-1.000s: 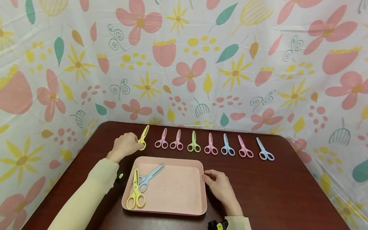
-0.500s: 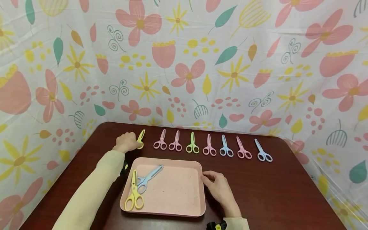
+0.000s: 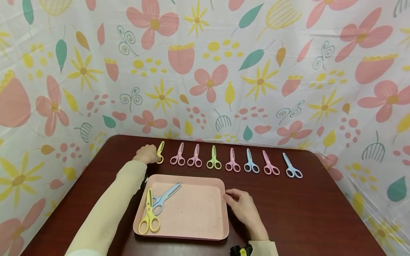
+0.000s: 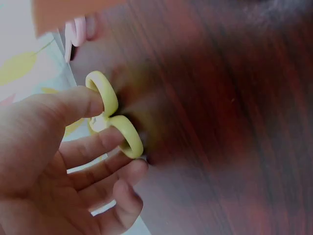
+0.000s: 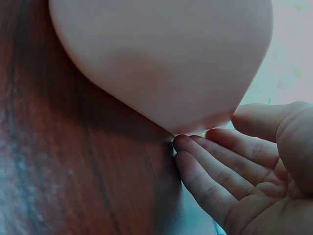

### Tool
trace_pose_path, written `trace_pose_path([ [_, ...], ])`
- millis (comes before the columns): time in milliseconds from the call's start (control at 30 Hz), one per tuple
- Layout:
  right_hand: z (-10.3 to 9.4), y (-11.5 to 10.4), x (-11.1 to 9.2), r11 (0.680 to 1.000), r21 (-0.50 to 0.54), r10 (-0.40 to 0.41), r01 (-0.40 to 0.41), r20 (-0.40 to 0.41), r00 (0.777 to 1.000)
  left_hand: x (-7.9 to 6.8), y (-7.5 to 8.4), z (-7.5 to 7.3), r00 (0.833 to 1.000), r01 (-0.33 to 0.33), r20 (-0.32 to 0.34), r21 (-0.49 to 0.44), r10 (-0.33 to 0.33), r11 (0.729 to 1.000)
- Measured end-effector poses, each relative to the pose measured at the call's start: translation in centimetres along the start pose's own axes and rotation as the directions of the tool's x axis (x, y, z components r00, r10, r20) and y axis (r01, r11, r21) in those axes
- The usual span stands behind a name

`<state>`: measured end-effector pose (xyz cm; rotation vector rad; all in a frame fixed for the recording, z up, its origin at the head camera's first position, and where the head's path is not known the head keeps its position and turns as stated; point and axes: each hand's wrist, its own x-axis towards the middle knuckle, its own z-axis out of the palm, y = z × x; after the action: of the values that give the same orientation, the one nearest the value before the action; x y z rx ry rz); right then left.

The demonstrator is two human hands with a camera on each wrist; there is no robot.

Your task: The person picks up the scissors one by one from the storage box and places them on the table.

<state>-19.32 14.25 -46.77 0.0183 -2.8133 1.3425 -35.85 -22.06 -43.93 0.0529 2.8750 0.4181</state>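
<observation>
At the back left of the table, my left hand (image 3: 146, 154) pinches a pair of yellow scissors (image 3: 161, 151) by the handle. In the left wrist view the thumb lies on one finger loop (image 4: 112, 95) and the index fingertip reaches into the other loop (image 4: 131, 139). The blades point away toward the back edge. My right hand (image 3: 245, 209) rests at the right side of a pink tray (image 3: 226, 213); the right wrist view has its fairly straight fingertips against the tray wall (image 5: 166, 73) and the thumb tip at its edge. Inside the tray lie yellow scissors (image 3: 149, 213) partly over light blue scissors (image 3: 166, 197).
A row of scissors runs along the back of the brown table (image 3: 304, 220): pink scissors (image 3: 178, 156), green scissors (image 3: 214, 158), blue scissors (image 3: 251, 161) and, at the right end, more blue scissors (image 3: 291, 167). Behind the row hangs a flower-patterned sheet (image 3: 205, 71).
My left hand has moved a little right and back along with the yellow scissors, bringing them more in line with the row. The right hand and tray stay where they were.
</observation>
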Motion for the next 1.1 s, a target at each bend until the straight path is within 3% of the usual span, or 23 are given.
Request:
trace_pose_path([
  [400, 0.04, -0.06, 0.14, 1.000, 0.003, 0.016, -0.016, 0.004, 1.000, -0.02, 0.48, -0.58, 0.996, -0.042, 0.077, -0.010, 0.042, 0.999],
  [1100, -0.10, -0.12, -0.10, 1.000, 0.015, 0.003, -0.003, 0.010, 1.000, -0.11, 0.64, 0.39, 0.994, -0.107, 0.037, -0.006, 0.107, 0.994],
])
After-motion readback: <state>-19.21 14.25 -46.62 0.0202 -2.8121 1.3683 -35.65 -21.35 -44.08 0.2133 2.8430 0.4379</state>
